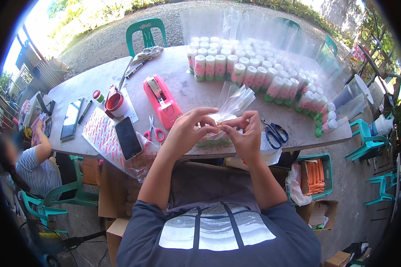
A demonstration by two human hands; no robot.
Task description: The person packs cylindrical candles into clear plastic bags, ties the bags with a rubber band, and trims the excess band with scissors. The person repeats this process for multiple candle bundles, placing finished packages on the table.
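My left hand (191, 128) and my right hand (246, 133) meet over the table's near edge. Between the fingertips of both is a thin yellow tie (218, 123), pinched at the gathered neck of a clear plastic bag (238, 101). The bag's loose top fans out away from me. Below my fingers shows part of a wrapped item with green decoration (214, 142), mostly covered by my hands. Beyond them stand many white pillar candles (239, 71) with pink and green decoration, in clear bags with tall open tops.
A pink tape dispenser (162, 101), pink-handled scissors (154, 130) and a smartphone (129, 137) lie left of my hands. Dark blue-handled scissors (276, 134) lie right. A person (38, 167) sits at far left. A green crate (326, 175) with orange candles stands on the floor.
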